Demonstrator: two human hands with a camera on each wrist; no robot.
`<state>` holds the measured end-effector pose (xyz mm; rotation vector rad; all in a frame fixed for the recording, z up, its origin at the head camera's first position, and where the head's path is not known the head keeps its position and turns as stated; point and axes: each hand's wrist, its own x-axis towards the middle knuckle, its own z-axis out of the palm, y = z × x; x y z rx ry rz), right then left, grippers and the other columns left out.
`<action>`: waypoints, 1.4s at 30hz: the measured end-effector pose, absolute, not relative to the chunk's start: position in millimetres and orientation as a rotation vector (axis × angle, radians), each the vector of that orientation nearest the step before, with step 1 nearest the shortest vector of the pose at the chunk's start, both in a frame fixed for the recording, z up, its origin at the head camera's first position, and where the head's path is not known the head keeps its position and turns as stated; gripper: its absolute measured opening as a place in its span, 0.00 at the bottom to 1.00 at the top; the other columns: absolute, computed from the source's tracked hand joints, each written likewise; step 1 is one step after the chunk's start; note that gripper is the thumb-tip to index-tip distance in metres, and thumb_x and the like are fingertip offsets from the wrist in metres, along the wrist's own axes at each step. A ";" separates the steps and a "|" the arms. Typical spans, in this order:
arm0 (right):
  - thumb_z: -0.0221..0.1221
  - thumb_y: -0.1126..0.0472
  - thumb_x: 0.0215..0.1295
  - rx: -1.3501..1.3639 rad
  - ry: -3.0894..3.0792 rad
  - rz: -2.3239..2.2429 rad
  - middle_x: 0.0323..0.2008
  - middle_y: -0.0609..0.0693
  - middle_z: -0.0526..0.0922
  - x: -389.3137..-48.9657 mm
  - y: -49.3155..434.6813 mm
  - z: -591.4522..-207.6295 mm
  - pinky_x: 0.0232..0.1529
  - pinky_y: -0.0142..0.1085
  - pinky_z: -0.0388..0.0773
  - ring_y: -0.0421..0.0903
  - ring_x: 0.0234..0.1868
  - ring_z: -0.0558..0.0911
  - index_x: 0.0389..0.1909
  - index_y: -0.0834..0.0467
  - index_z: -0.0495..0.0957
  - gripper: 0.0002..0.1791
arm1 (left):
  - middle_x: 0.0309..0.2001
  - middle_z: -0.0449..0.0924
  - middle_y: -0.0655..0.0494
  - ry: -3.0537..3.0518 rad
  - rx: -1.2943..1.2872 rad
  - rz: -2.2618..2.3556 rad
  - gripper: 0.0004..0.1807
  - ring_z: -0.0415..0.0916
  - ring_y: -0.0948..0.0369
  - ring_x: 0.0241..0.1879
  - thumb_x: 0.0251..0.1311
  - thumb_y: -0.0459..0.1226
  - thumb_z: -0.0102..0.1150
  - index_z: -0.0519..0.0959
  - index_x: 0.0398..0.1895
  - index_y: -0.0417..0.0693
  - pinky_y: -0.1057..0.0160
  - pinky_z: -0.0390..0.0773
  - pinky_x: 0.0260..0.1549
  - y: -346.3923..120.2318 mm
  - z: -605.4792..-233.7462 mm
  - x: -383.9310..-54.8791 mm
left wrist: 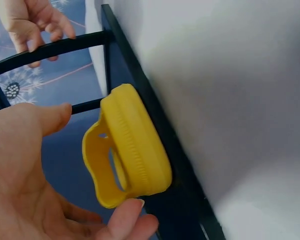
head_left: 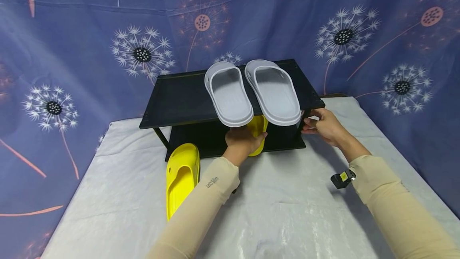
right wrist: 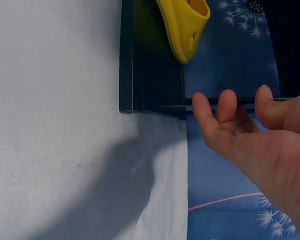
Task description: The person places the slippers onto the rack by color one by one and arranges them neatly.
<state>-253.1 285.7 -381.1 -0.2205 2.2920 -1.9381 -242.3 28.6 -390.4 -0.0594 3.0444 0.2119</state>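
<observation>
A black two-tier shoe rack [head_left: 179, 101] stands on the cloth-covered table. One yellow clog [left wrist: 140, 145] sits on its lower shelf, partly hidden by my left hand [head_left: 242, 143] in the head view. In the left wrist view that hand's thumb is held away from the clog, and its fingertips are right at the clog's edge. My right hand [head_left: 328, 126] holds the rack's right side post [right wrist: 215, 102] between thumb and fingers. On the top shelf rest two light grey clogs, the left one [head_left: 234, 107] beside the right one [head_left: 277, 101], both overhanging the front edge.
Another yellow clog [head_left: 183, 161] lies in front of the rack's left end, partly behind my left sleeve [head_left: 201, 207]. A blue dandelion-print curtain [head_left: 251, 19] hangs behind the rack. The table cloth [head_left: 294, 211] is whitish, and its right edge runs along the curtain.
</observation>
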 end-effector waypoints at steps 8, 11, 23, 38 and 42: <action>0.46 0.78 0.68 -0.220 2.294 -1.942 0.44 0.59 0.66 -253.0 285.5 -379.9 0.41 0.41 0.86 0.45 0.31 0.78 0.48 0.62 0.67 0.12 | 0.48 0.76 0.50 3.055 -0.052 0.096 0.48 0.75 0.54 0.47 0.53 0.75 0.39 0.71 0.57 0.44 0.60 0.80 0.30 21.7 -377.7 -230.3; 0.46 0.78 0.68 -0.226 2.291 -1.948 0.44 0.59 0.66 -253.0 285.3 -380.7 0.41 0.40 0.86 0.44 0.31 0.78 0.50 0.66 0.66 0.12 | 0.50 0.76 0.50 3.088 -0.026 0.088 0.49 0.75 0.54 0.47 0.53 0.75 0.39 0.71 0.58 0.43 0.59 0.81 0.32 18.7 -374.0 -223.9; 0.45 0.78 0.69 -0.223 2.314 -1.924 0.46 0.61 0.64 -251.3 284.8 -380.7 0.42 0.40 0.86 0.46 0.32 0.78 0.46 0.56 0.69 0.15 | 0.53 0.71 0.44 3.197 -0.024 0.189 0.53 0.74 0.47 0.42 0.53 0.74 0.44 0.63 0.65 0.39 0.55 0.81 0.36 9.4 -363.4 -196.9; 0.45 0.77 0.69 -0.223 2.334 -1.900 0.47 0.61 0.64 -251.7 284.6 -381.8 0.43 0.41 0.85 0.47 0.34 0.78 0.48 0.56 0.68 0.15 | 0.60 0.63 0.42 3.156 -0.070 0.306 0.55 0.71 0.45 0.46 0.52 0.73 0.48 0.56 0.71 0.41 0.53 0.80 0.40 -8.9 -357.7 -166.7; 0.45 0.77 0.69 -0.232 2.334 -1.903 0.47 0.61 0.64 -252.4 285.1 -382.8 0.43 0.41 0.85 0.47 0.34 0.78 0.48 0.55 0.68 0.16 | 0.65 0.60 0.40 3.150 -0.090 0.306 0.57 0.70 0.43 0.50 0.52 0.73 0.46 0.53 0.73 0.41 0.51 0.81 0.42 -14.0 -353.0 -162.0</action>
